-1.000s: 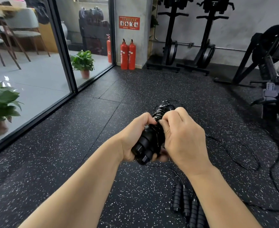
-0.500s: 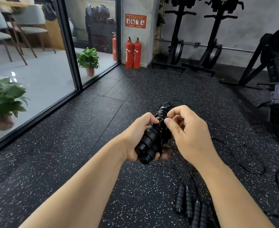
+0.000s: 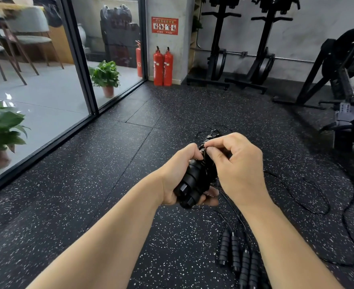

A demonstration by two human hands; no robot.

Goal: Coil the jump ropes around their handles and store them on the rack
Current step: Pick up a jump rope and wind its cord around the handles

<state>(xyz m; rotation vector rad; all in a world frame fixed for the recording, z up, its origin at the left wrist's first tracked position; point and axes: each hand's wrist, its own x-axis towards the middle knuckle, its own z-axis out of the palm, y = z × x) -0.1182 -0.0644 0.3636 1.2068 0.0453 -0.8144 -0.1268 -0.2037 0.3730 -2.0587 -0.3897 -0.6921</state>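
Note:
My left hand [image 3: 179, 176] grips a pair of black ribbed jump rope handles [image 3: 190, 184] held side by side, butt ends toward me. Thin black rope is coiled around their far end [image 3: 210, 138]. My right hand [image 3: 237, 163] pinches the rope at that coil between thumb and fingers. On the floor below my right forearm lie several more black handles [image 3: 237, 257], their thin ropes [image 3: 309, 197] trailing in loose loops to the right. No storage rack for the ropes is identifiable in view.
Black speckled rubber floor [image 3: 109, 184] all around. A glass wall [image 3: 47, 80] with potted plants runs along the left. Two red fire extinguishers [image 3: 163, 66] stand at the back pillar. Black gym machines [image 3: 242, 59] line the back wall and a rower [image 3: 343, 84] stands right.
My right hand has lifted from around the handles' middle up to the coiled far end and now pinches the rope there. The left hand's grip stays the same.

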